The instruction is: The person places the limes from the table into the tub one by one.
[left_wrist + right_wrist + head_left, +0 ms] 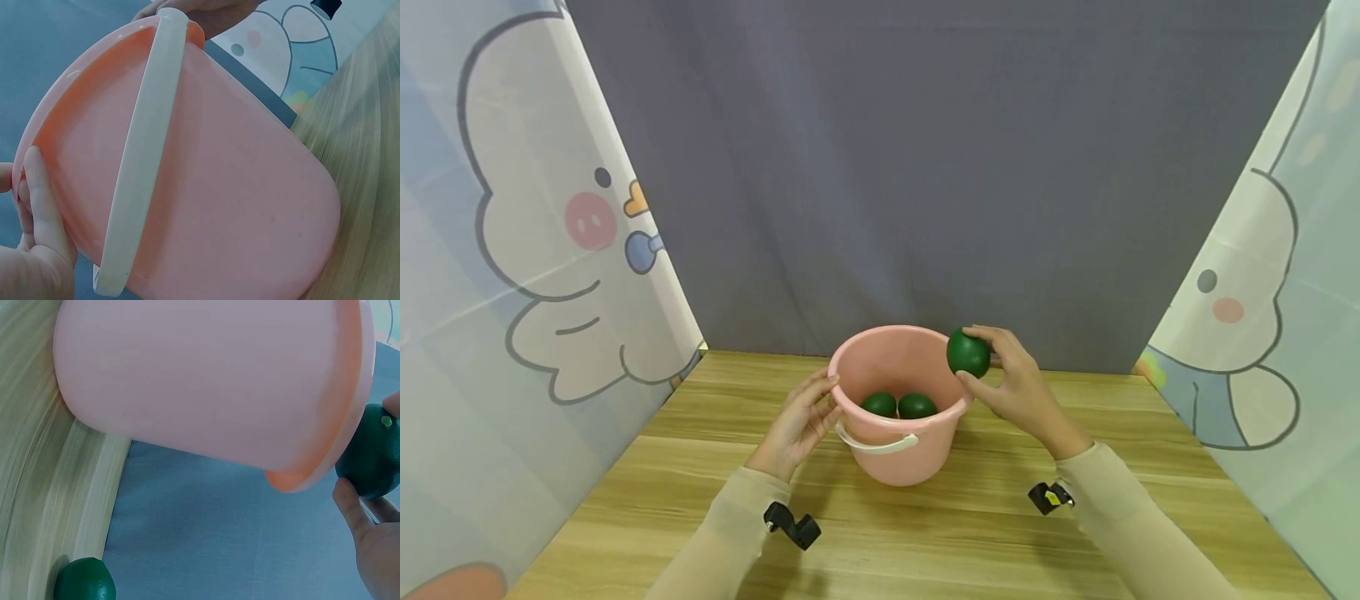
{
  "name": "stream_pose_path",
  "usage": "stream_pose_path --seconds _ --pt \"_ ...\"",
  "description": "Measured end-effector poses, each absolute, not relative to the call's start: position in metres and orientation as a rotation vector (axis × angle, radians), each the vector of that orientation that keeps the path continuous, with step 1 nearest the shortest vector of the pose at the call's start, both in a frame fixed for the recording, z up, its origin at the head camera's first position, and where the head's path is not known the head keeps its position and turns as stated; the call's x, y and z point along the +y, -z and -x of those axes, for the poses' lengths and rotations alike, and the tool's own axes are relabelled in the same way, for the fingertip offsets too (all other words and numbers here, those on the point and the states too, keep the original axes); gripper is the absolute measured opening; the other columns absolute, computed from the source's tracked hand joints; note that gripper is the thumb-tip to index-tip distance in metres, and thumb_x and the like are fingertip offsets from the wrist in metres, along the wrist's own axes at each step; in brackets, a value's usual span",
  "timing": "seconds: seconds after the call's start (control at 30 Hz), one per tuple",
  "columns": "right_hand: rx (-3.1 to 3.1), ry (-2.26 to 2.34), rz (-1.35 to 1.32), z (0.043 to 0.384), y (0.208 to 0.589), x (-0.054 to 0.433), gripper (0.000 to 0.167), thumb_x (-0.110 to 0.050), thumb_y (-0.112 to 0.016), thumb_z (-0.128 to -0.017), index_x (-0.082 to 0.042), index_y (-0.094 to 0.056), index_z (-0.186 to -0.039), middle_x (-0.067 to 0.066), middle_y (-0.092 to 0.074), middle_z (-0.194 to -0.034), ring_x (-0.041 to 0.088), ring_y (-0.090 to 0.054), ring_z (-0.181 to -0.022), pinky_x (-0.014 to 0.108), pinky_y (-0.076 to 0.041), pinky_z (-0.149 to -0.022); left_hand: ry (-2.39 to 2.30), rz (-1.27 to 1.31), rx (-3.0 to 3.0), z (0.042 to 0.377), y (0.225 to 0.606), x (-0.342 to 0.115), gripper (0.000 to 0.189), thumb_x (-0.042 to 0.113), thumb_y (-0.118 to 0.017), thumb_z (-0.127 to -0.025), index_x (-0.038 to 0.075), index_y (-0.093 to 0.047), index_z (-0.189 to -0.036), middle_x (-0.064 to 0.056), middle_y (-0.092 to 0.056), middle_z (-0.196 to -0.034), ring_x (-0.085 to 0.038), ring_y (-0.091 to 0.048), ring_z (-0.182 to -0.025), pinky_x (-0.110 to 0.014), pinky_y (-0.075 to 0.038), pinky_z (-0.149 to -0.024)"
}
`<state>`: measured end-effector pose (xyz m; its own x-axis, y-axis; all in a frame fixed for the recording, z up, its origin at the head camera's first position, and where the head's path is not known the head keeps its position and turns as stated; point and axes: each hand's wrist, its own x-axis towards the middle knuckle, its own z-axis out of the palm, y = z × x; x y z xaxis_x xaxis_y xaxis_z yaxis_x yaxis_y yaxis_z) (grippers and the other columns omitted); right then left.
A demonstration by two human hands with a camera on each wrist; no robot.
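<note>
A pink bucket [901, 454] stands upright on the wooden table, its white handle [880, 447] hanging down the near side. My left hand [797, 425] holds the bucket's rim at the left, with fingers on both sides of the edge in the left wrist view. Over the right side of the rim, my right hand [1015, 387] grips a dark green avocado [967, 353] between thumb and fingers. A small pale stem nub shows on it in the right wrist view. Two more avocados, one on the left [880, 404] and one on the right [917, 406], lie inside the bucket.
Another green avocado [85, 580] sits on the table on the bucket's right side, hidden from the head view. A grey cloth [910, 167] hangs behind the wooden table [925, 550]. Curtains with cartoon figures hang at the left [445, 375] and right [1322, 333].
</note>
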<state>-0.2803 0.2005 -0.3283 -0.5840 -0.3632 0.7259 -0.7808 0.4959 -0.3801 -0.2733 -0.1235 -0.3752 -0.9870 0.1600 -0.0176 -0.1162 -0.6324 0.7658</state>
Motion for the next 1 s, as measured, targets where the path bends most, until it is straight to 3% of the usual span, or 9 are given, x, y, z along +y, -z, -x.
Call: stream_pose_path --seconds 0.33,0.77,1.0 --pt "-2.185 -0.991 -0.960 0.282 0.328 0.192 0.062 -0.007 -0.082 -0.083 -0.004 -0.052 -0.138 0.015 -0.051 -0.135 0.025 -0.058 -0.115 0.042 -0.061 -0.089 -2.711 -0.081 1.260 0.273 0.375 -0.124 0.032 0.005 -0.059 -0.099 0.003 -0.051 -0.130 -0.009 -0.055 -0.105 -0.010 -0.059 -0.076 -0.013 -0.058 -0.060" --pt "-2.175 -1.041 -1.014 0.284 0.329 0.184 0.060 -0.005 -0.081 -0.083 -0.002 -0.053 -0.136 0.015 -0.053 -0.130 0.023 -0.060 -0.108 0.036 -0.062 -0.085 -2.708 -0.095 1.280 0.270 0.376 -0.124 0.035 0.006 -0.058 -0.099 0.003 -0.048 -0.134 -0.009 -0.055 -0.105 -0.009 -0.058 -0.075 -0.012 -0.057 -0.059" --pt "-2.191 -1.043 -1.026 0.286 0.331 0.181 0.059 -0.005 -0.080 -0.084 -0.003 -0.053 -0.137 0.016 -0.053 -0.130 0.024 -0.061 -0.103 0.040 -0.063 -0.080 -2.704 -0.077 1.291 0.270 0.376 -0.124 0.037 0.006 -0.058 -0.100 0.003 -0.047 -0.135 -0.008 -0.055 -0.105 -0.009 -0.058 -0.075 -0.012 -0.057 -0.059"
